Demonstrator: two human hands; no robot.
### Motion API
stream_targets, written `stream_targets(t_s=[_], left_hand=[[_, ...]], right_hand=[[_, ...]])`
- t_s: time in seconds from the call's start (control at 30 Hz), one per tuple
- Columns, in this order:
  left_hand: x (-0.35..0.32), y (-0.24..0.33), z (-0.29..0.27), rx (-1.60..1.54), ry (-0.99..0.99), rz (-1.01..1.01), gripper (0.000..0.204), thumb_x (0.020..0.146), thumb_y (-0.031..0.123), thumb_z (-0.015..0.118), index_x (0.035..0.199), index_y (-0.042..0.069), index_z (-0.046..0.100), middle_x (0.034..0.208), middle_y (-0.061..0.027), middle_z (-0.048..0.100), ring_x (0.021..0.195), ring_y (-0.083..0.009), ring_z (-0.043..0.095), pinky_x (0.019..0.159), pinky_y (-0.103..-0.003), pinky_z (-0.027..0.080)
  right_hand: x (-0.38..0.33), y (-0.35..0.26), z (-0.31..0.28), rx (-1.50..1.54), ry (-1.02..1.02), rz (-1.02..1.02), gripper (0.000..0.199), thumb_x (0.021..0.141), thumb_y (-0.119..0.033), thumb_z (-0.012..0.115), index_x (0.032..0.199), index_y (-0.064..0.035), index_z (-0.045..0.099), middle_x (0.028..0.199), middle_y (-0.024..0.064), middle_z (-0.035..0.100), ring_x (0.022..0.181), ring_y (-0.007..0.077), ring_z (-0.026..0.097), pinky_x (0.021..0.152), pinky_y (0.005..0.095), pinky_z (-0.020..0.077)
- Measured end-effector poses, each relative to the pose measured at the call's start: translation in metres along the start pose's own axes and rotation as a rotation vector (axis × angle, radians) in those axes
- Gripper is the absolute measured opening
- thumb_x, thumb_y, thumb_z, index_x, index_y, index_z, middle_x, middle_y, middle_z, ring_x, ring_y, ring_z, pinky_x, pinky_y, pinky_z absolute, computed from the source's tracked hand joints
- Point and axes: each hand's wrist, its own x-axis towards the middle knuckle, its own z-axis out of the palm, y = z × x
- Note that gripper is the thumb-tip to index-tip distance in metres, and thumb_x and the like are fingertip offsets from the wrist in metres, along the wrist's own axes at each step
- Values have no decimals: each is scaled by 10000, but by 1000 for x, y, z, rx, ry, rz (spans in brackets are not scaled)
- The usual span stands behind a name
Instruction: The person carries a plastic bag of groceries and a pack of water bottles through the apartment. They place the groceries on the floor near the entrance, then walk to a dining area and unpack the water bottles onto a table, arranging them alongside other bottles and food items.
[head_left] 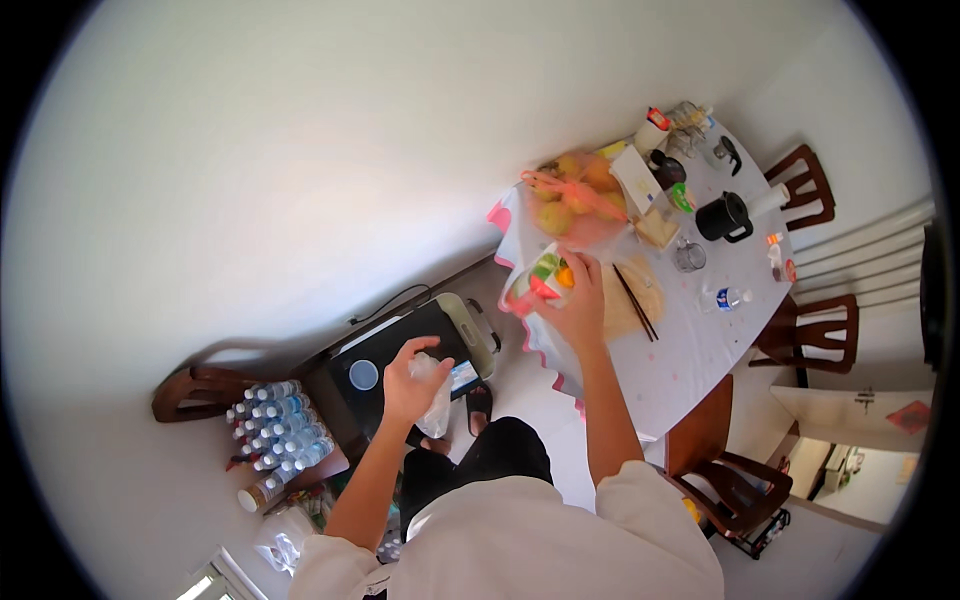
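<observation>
My left hand is curled round a crumpled, see-through plastic bag that hangs down from it. Below that hand lies a dark flat-topped surface with a round light-blue lid or dish on it. My right hand grips a small package coloured white, red, green and orange, held above the near left edge of the table. Just beyond it sits a translucent pink bag of yellow, round fruit. Dark chopsticks rest on a tan mat to its right.
The cloth-covered table also bears a black kettle, a glass and a plastic bottle. Wooden chairs surround it. Packed water bottles stand at left, near a cable by the wall.
</observation>
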Motion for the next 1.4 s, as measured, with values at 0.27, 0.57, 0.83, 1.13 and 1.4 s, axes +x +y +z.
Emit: stream_targets(t_s=[0.27,0.57,0.83,1.13,1.4], left_hand=[[-17,3,-73,178,-317,61,1240,589,548,954,1615,176,367,1377,-172,649,1261,-329,639,1043,-393,495],[-76,-10,-142,118,-233,-24,916,619,505,930,1394,142,604,1257,-116,712,1143,-304,688,988,-380,519],[-115,-63,-159,-308,-51,96,626,743,314,932,1256,84,658,1149,-61,738,1048,-214,701,928,-381,537],[-131,-29,-224,209,66,64,821,634,556,878,1268,94,636,916,-108,767,791,-320,749,732,-410,586],[-150,-25,-232,173,95,73,775,642,572,870,1216,97,654,898,-100,763,801,-314,750,726,-403,581]], right_hand=[[-45,-112,26,538,-394,-124,722,643,-63,841,1322,-51,597,1329,144,573,1230,289,575,1041,386,473],[-88,-211,90,488,-521,-391,738,657,-148,878,1331,-60,589,1458,221,556,1287,360,600,1045,417,508],[-109,-281,133,425,-541,-753,735,730,-262,921,1382,-142,603,1442,193,591,1204,381,657,963,414,573],[-116,-301,138,257,-214,-1010,585,852,-452,789,1295,-97,647,1352,210,645,1173,401,681,908,435,610],[-116,-330,135,250,-246,-1126,437,926,-390,715,1040,22,625,1215,202,696,1149,419,682,873,447,621]])
